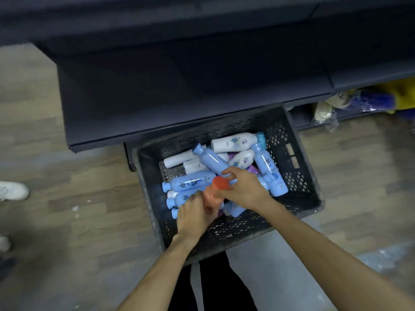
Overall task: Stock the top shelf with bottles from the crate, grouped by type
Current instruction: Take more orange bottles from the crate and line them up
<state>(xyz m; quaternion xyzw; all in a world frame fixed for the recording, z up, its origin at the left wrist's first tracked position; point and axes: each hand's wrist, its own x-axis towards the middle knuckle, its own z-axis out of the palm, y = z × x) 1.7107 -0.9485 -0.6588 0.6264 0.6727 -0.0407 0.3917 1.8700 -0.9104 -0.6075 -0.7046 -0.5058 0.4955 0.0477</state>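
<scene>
While both hands (243, 190) grasp an orange bottle (212, 196), the crate (298, 167) sits on wood-look floor (67, 209).

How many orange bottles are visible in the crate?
1: the orange bottle, red-capped, near the crate's front, held by both the left hand and right hand. Others may lie buried.

Both hands in dark crate (298, 176) on floor; left hand (193, 214) grips orange bottle (212, 198) body; right hand (243, 189) pinches near its red cap (221, 183); blue bottles (190, 181) and white bottles (233, 142) lie jumbled; dark shelf (179, 97) above.
</scene>
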